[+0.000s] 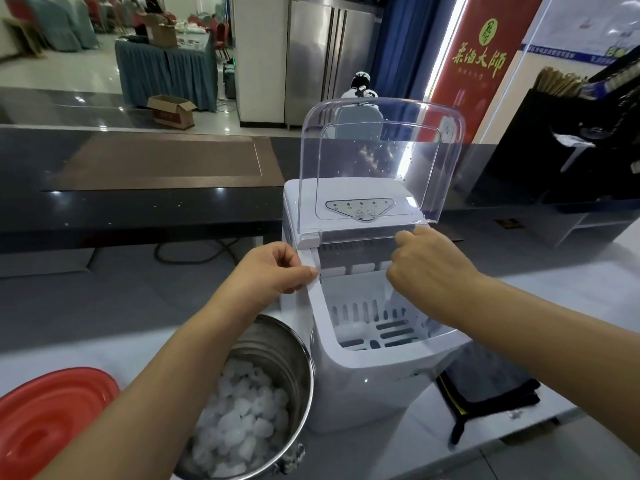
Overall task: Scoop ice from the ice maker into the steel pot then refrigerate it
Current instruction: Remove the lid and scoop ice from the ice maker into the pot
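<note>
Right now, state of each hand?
Left hand: pinches the left rim of the ice maker.
Right hand: fingers curled at the opening; grip cannot be told.

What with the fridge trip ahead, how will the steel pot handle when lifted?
Probably heavy for its size: the steel pot holds plenty of ice. Its metal wall looks rigid, so it should not flex. The ice pieces lie loose and uncovered, so tilting may spill them.
</note>
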Tool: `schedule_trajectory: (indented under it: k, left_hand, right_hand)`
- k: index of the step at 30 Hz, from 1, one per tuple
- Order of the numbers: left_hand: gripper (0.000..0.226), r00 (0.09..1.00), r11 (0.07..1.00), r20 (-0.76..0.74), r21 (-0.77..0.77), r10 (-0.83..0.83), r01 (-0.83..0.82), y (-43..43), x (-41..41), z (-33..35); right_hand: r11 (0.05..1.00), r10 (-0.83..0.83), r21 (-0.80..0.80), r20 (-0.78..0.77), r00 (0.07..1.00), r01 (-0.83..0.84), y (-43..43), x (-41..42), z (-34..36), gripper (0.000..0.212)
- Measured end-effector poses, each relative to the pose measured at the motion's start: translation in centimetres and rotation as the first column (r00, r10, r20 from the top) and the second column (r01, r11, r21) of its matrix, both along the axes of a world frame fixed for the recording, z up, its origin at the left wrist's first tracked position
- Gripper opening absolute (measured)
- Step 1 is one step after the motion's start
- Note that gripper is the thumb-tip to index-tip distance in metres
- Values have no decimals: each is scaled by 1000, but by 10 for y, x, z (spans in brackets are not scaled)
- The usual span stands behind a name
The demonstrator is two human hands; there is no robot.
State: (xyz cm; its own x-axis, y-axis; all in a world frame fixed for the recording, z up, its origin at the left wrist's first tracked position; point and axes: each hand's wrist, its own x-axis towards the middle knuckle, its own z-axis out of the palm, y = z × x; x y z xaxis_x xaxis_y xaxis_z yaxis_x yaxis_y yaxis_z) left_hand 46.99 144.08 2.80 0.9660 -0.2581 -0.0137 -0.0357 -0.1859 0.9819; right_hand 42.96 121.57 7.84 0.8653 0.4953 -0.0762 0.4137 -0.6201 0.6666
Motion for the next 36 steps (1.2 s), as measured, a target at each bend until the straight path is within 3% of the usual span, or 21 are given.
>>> schedule_trajectory:
  k: [3,7,11,16,22,25,31,36]
  left_hand:
    - [21,1000,1000,-4,-16,-2,2,1,2,-2]
    - [21,1000,1000,-3,-7,-5,5,0,2,-2]
    - [22,1000,1000,-9,3,-11,11,0,3,-2]
    - [24,1000,1000,-10,-5,-20,20,0,3,-1]
    - [22,999,999,-14,5,-38,38,2,6,-1]
    - [24,999,999,-15,21,-46,46,3,8,0]
    - [24,998,997,-3,46,-67,67,4,9,1]
    - [25,995,981,40,177,-88,80,3,9,7]
  right_hand:
    - [999,-19,-28,0,1000,19,4,6,1,41]
    - [995,-84,60,8,996,83,-1,12,6,17]
    - [995,-81,60,58,995,78,-4,12,12,27]
    - [997,-77,17,-17,997,77,-5,8,2,30]
    - [970,-103,219,-38,994,109,-6,3,5,21]
    - [976,-148,158,-36,988,152,-11,4,15,27]
    - [995,-78,62,-88,993,83,-12,8,7,16]
    - [960,-255,92,-108,961,265,-13,6,9,17]
